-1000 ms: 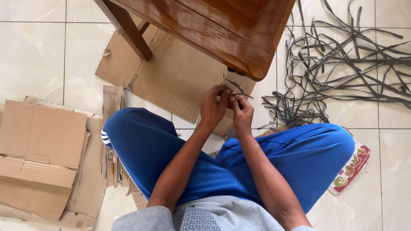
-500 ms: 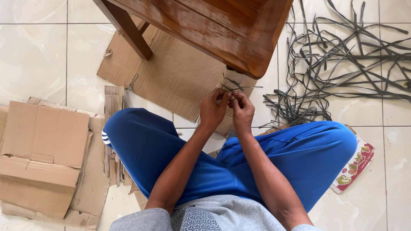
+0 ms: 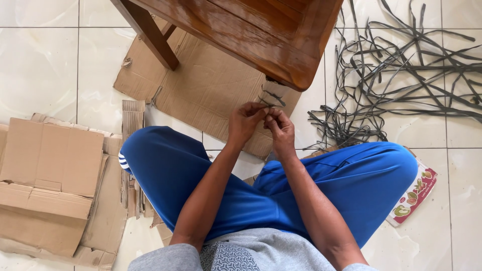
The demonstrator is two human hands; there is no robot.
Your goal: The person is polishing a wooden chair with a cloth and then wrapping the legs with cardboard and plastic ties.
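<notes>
I sit cross-legged on a tiled floor in blue trousers (image 3: 351, 175). My left hand (image 3: 245, 122) and my right hand (image 3: 280, 128) meet just below the corner of a wooden table (image 3: 261, 35). Both pinch a thin grey strap (image 3: 273, 95) that wraps the table leg, which is padded with cardboard. The fingertips touch each other over the strap's end. Whether the strap is knotted I cannot tell.
A tangle of grey straps (image 3: 401, 75) lies on the tiles at the right. Flat cardboard (image 3: 201, 90) sits under the table and flattened boxes (image 3: 50, 175) lie at the left. A printed carton (image 3: 414, 193) pokes out under my right knee.
The hands stay at the same spot on the strap, with the fingers shifting slightly. The view has dipped a little.
</notes>
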